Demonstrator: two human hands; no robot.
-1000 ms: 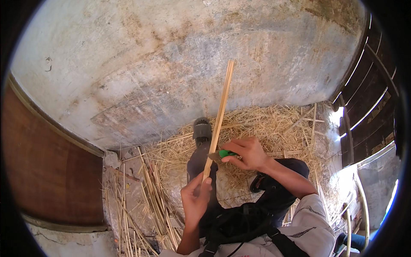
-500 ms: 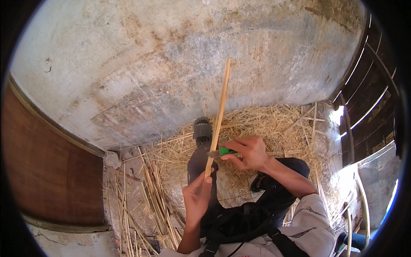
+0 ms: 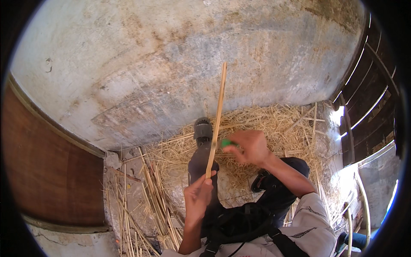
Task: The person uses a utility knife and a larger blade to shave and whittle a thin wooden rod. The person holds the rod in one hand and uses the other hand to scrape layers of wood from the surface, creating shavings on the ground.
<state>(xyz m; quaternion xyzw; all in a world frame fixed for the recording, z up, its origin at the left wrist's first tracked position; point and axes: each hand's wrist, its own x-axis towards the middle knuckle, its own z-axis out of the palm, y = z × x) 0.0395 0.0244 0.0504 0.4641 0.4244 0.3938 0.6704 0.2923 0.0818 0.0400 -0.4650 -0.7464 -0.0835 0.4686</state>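
A long, narrow bamboo strip [image 3: 219, 107] rises from my lap toward the wall, its upper end leaning slightly right. My left hand [image 3: 198, 199] pinches its lower end between thumb and fingers. Closed around the green handle of a knife [image 3: 226, 143], my right hand [image 3: 249, 146] is just right of the strip, about a third of the way up. The knife's blade is blurred, and I cannot tell whether it touches the strip. The strip passes over my left leg [image 3: 203, 165].
Thin shavings [image 3: 274, 122] cover the floor along the stained wall [image 3: 171, 77]. Several long split strips [image 3: 156, 197] lie at my left, near a brown wooden panel [image 3: 55, 162]. A dark slatted partition [image 3: 370, 103] and upright poles [image 3: 363, 197] stand at the right.
My right hand with the knife has moved slightly up along the strip and blurs with motion. The strip's upper end has shifted a little left and down. My left hand keeps its pinch.
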